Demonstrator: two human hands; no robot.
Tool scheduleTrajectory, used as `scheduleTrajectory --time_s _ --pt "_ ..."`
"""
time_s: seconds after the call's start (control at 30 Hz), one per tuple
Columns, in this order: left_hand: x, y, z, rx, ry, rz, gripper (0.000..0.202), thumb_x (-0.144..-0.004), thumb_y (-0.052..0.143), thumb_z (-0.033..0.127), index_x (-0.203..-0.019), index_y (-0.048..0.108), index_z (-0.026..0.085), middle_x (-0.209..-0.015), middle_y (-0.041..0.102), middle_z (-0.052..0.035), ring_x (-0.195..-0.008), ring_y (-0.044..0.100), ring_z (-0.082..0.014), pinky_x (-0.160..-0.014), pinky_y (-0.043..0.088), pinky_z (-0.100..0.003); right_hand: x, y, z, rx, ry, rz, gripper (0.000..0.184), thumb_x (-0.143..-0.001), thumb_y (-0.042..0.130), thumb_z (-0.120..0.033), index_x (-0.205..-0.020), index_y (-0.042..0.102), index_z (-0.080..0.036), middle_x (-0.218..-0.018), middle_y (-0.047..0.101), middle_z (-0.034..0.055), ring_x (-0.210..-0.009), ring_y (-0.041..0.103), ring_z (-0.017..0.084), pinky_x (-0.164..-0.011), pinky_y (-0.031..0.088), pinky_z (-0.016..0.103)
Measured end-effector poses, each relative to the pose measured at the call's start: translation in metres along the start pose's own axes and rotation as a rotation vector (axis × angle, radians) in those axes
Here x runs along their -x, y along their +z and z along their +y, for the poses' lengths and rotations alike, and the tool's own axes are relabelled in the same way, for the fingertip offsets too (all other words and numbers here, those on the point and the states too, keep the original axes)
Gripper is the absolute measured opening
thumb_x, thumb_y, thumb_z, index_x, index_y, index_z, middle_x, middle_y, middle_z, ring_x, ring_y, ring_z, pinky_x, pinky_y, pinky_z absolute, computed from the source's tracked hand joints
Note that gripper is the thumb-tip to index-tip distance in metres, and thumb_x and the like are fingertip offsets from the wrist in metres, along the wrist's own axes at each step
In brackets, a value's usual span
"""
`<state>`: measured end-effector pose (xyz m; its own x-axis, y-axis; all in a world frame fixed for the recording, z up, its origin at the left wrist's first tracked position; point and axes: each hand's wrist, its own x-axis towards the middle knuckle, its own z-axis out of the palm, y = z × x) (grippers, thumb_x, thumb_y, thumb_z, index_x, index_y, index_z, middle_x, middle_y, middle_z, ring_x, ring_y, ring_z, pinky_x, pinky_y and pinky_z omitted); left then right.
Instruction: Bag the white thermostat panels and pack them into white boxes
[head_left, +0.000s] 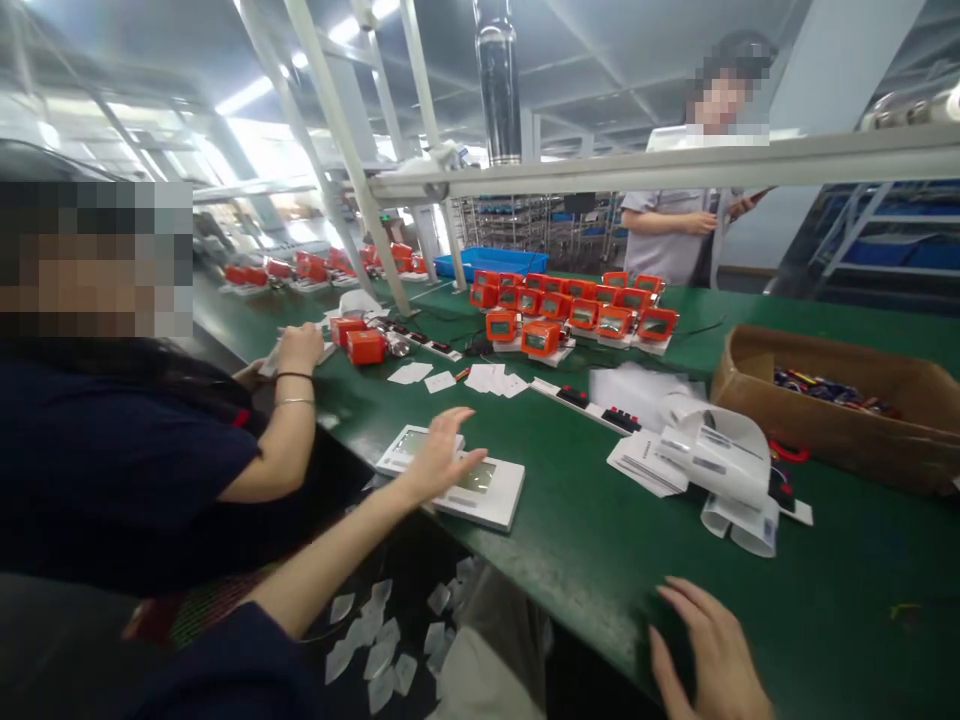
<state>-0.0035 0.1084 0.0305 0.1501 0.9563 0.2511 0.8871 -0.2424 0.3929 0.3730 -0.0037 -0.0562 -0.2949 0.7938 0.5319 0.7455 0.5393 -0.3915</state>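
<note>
Left hand [442, 462] was held wide over white panels [491, 505] at seven o'clock, contact unclear; right hand [712, 650] was held wide, fingers curved, above bench [585, 545], five o'clock.

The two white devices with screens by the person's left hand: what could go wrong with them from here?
The nearer white device lies close to the edge of the green table, so a careless push might tip it off. It also sits tight by the farther white device, so sliding either could scuff the other. And the left hand is right over them, so its fingers might smudge a screen.
</note>
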Motion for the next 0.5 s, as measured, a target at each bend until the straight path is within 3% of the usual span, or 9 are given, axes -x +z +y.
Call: scheduleTrajectory --time_s 0.1,0.17,0.23,0.3,0.37,0.5 --pt "0.003 -0.031 -0.077 -0.052 -0.076 -0.123 0.083 -0.069 0.064 0.050 -0.135 0.029 0.013 -0.142 0.030 -0.0193 -0.135 0.022 -0.0353 -0.109 0.020 -0.055 -0.073 0.051 -0.055 -0.157 -0.018 -0.180 0.048 -0.082 0.049 -0.022 -0.127 0.033 -0.018 -0.128 0.042 0.0167 -0.120 0.043 0.029 -0.098 0.044 0.049" --pt "0.007 -0.040 -0.106 -0.066 -0.081 -0.234 0.098 -0.056 0.072 0.053 -0.135 0.031 0.012 -0.142 0.031 -0.0211 -0.133 0.025 -0.0383 -0.107 0.023 -0.055 -0.117 0.081 -0.086 -0.206 -0.007 -0.308 0.060 -0.076 0.057 -0.027 -0.130 0.034 -0.011 -0.137 0.034 0.0194 -0.129 0.033 0.031 -0.106 0.037 0.048" --pt "0.009 -0.041 -0.120 -0.074 -0.059 -0.320 0.106 -0.047 0.078 0.052 -0.134 0.033 0.011 -0.141 0.034 -0.0220 -0.132 0.027 -0.0392 -0.107 0.025 -0.052 -0.149 0.104 -0.105 -0.229 0.004 -0.424 0.085 -0.066 0.067 -0.038 -0.135 0.030 -0.006 -0.143 0.026 0.0221 -0.134 0.023 0.035 -0.110 0.029 0.050" --pt "0.009 -0.037 -0.121 -0.081 -0.023 -0.362 0.104 -0.045 0.079 0.048 -0.132 0.036 0.010 -0.139 0.038 -0.0211 -0.131 0.031 -0.0378 -0.108 0.025 -0.050 -0.165 0.117 -0.111 -0.226 0.016 -0.509 0.096 -0.060 0.071 -0.041 -0.138 0.028 -0.004 -0.143 0.027 0.0229 -0.133 0.023 0.036 -0.111 0.025 0.051" --pt "0.007 -0.030 -0.113 -0.083 0.015 -0.372 0.097 -0.049 0.078 0.044 -0.131 0.038 0.012 -0.136 0.042 -0.0188 -0.128 0.035 -0.0354 -0.108 0.025 -0.048 -0.168 0.119 -0.107 -0.206 0.032 -0.541 0.093 -0.059 0.070 -0.039 -0.137 0.032 -0.004 -0.138 0.036 0.0220 -0.129 0.031 0.035 -0.109 0.027 0.050" --pt "0.012 -0.005 -0.072 -0.060 0.111 -0.351 0.091 -0.054 0.076 0.039 -0.133 0.036 0.015 -0.135 0.042 -0.0160 -0.127 0.036 -0.0321 -0.107 0.029 -0.046 -0.142 0.086 -0.078 -0.154 0.065 -0.571 0.088 -0.058 0.069 -0.037 -0.134 0.038 -0.005 -0.135 0.041 0.0198 -0.126 0.035 0.033 -0.108 0.031 0.047"
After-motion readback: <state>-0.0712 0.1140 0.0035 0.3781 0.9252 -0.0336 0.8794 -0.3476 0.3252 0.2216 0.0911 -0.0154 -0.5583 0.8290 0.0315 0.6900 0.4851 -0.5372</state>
